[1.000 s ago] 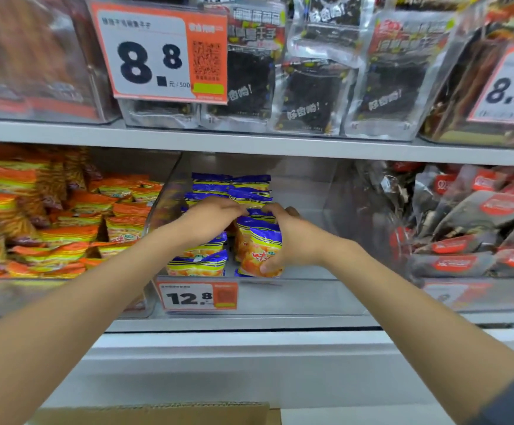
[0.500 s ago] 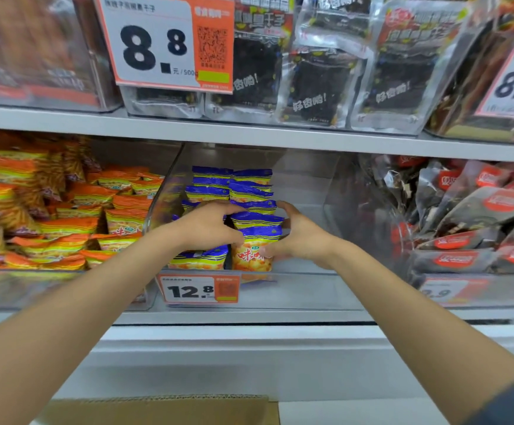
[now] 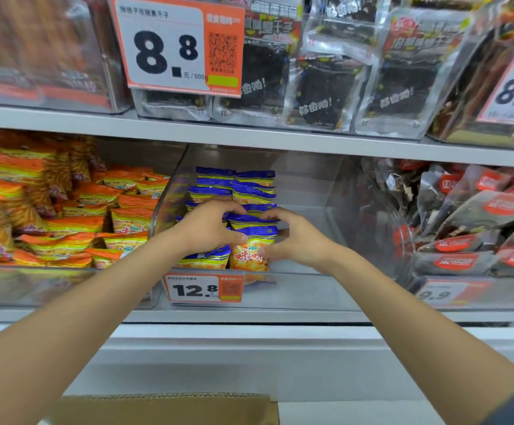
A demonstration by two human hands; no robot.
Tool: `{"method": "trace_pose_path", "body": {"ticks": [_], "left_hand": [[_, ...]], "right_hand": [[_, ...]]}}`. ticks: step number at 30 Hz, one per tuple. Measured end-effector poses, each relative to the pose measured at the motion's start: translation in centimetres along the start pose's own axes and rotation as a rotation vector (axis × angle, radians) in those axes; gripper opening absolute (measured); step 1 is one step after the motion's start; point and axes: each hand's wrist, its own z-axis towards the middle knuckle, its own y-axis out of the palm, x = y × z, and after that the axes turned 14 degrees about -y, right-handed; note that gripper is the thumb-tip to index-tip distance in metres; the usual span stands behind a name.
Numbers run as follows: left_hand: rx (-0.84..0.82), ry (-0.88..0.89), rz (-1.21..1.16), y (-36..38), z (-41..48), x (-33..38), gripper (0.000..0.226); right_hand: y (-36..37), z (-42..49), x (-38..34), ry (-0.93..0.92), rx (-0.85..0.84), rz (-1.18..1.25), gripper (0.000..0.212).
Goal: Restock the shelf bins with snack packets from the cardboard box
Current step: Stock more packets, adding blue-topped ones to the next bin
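Since a second ago the two hands have closed in toward each other, and the front packet [image 3: 251, 251], which was leaning to the left in the right hand, now stands upright at the near end of its row. I see the left hand [image 3: 206, 230] reaching into the clear bin [image 3: 310, 291] in the middle of the lower shelf, its fingers curled over the tops of the blue-and-orange snack packets [image 3: 234, 187] in the left column and its thumb against the blue top edge of the front packet. My view of the right hand [image 3: 297, 242] shows it pinching that same packet from the right: the thumb lies on the orange face and the fingers hook over the tops of the packets just behind it. Those packets stand in two short rows at the left side of the bin, running from near to far. A 12.8 price tag [image 3: 203, 289] sits on the bin's near wall, just below the hands. To the left, a neighbouring bin holds orange packets [image 3: 75, 223]; to the right, another holds dark packets with red labels [image 3: 464, 228]. On the shelf above, black pouches [image 3: 326, 90] stand behind an 8.8 price tag [image 3: 169, 47]. The cardboard box [image 3: 163, 409] shows only its far edge at the bottom of my view, near me and well apart from the hands.
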Motion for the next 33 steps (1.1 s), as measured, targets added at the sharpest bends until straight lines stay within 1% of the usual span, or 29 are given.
{"method": "trace_pose_path", "body": {"ticks": [2, 5, 8, 9, 11, 13, 15, 16, 20, 23, 25, 29, 31, 33], "left_hand": [[-0.026, -0.025, 0.019, 0.0, 0.0, 0.1, 0.058], [-0.047, -0.045, 0.002, 0.0, 0.0, 0.1, 0.061], [-0.001, -0.027, -0.018, -0.2, -0.3, 0.1, 0.065], [0.017, -0.025, -0.037, -0.3, -0.4, 0.2, 0.063], [0.014, -0.022, -0.06, -0.4, -0.6, 0.3, 0.05], [-0.008, -0.031, -0.032, -0.3, -0.6, 0.2, 0.043], [-0.006, -0.038, -0.011, -0.3, -0.6, 0.1, 0.045], [-0.008, -0.039, 0.0, -0.3, -0.6, 0.2, 0.049], [-0.018, -0.037, 0.045, -0.4, -0.6, 0.1, 0.053], [-0.031, -0.049, 0.052, -0.2, -0.5, 0.1, 0.059], [-0.029, -0.049, 0.056, -0.1, -0.4, 0.1, 0.058], [-0.002, -0.055, 0.015, -0.1, -0.3, -0.2, 0.056], [0.006, -0.042, -0.005, -0.1, -0.3, -0.1, 0.058], [0.009, -0.036, -0.024, -0.3, -0.5, 0.1, 0.058]], "right_hand": [[0.2, 0.2, 0.1, 0.015, -0.011, -0.067, 0.052], [0.4, 0.3, -0.2, 0.061, -0.023, -0.043, 0.052], [0.4, 0.1, -0.6, 0.069, 0.019, -0.069, 0.061], [0.5, 0.1, -0.7, 0.052, 0.039, -0.105, 0.066], [0.5, -0.1, -0.8, 0.037, 0.054, -0.188, 0.071], [0.5, -0.3, -0.8, 0.04, 0.06, -0.239, 0.064], [0.3, -0.6, -0.9, 0.048, 0.077, -0.275, 0.057], [0.3, -0.8, -1.0, 0.05, 0.089, -0.294, 0.058], [0.1, -1.0, -1.2, 0.073, 0.122, -0.222, 0.067], [0.3, -0.8, -1.3, 0.081, 0.09, -0.194, 0.069], [0.5, -0.8, -1.6, 0.083, 0.065, -0.161, 0.072], [0.5, -0.9, -1.8, 0.12, 0.086, -0.09, 0.073], [0.4, -1.1, -1.9, 0.126, 0.092, -0.102, 0.073], [0.3, -1.3, -2.3, 0.105, 0.102, -0.179, 0.072]]}}
